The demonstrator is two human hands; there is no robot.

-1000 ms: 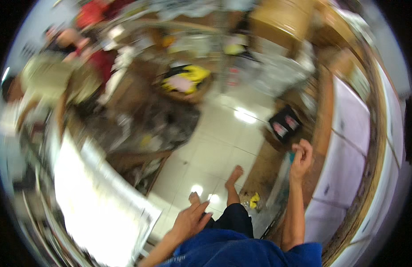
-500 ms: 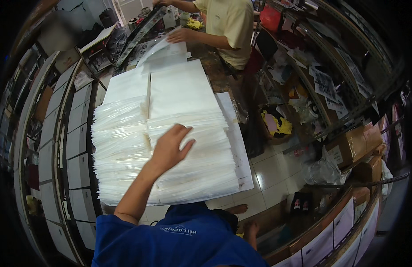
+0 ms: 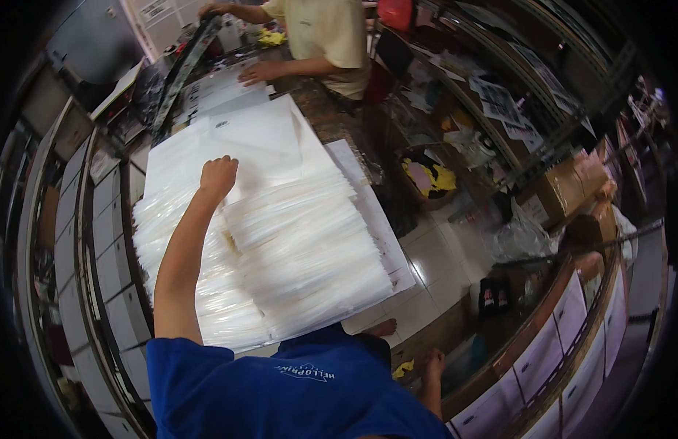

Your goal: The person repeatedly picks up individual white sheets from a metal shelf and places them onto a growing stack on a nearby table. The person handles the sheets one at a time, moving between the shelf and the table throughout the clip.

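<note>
A translucent white sheet (image 3: 262, 135) with a small dark print lies across the far part of the white stacks. My left hand (image 3: 220, 174) is closed at its near left edge, fingers pressed together on it. Beneath that arm are two side-by-side stacks of clear-edged plastic sleeves (image 3: 302, 241), their near edges fanned in overlapping layers. My right hand (image 3: 433, 363) hangs low beside my body, away from the stacks; how its fingers are set is too small to make out.
Across the table, a person in a pale yellow shirt (image 3: 328, 36) rests a hand (image 3: 262, 72) on a printed sheet. Grey-fronted shelves (image 3: 123, 256) line the left side. Cardboard boxes (image 3: 569, 186) and a clear plastic bag (image 3: 525, 234) stand at right.
My left hand has moved farther forward and left and closed on the translucent sheet, which now lies over the stacks. The other person's hand has lowered from a lifted sheet.
</note>
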